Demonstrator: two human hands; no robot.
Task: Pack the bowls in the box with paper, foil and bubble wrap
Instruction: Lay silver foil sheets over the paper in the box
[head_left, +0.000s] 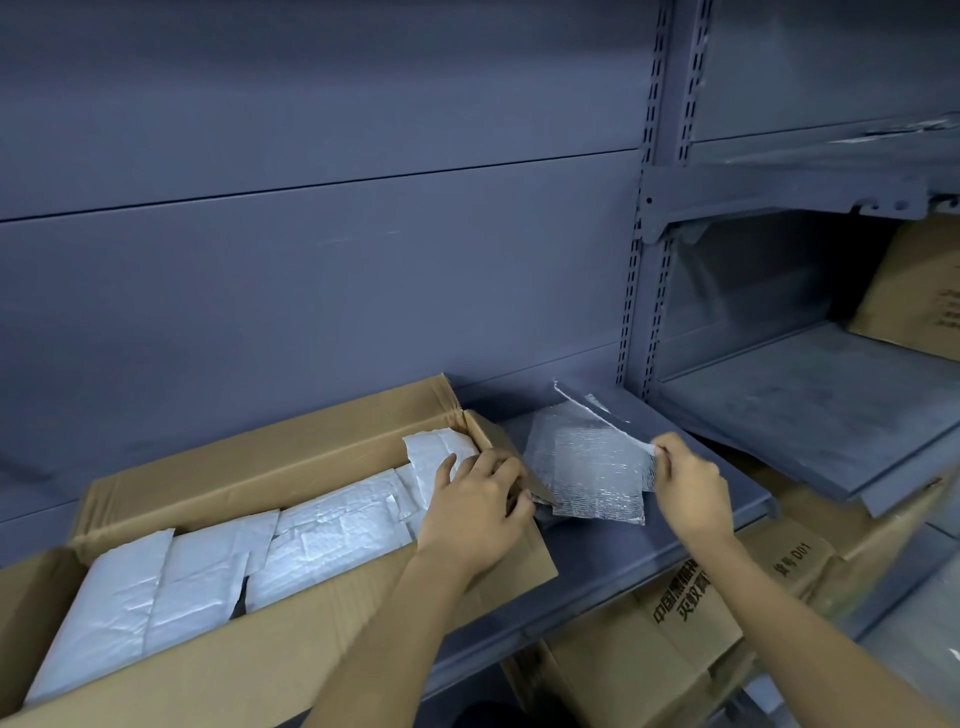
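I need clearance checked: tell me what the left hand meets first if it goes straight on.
The white wrap at the right end of the box. The left hand points up and away over it, and one finger seemingly rests on it already. Depth is unclear.

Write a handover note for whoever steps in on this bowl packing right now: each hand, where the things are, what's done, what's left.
Left hand: fingers curled over the right end of the box, thumb against the packing inside.
Right hand: pinches a corner of the foil sheet, which lies partly lifted on the shelf just right of the box.
Done: the box is open and holds a row of white wrapped packets. What is in them is hidden.
Left: probably bring the foil sheet into the box, then close the flaps.
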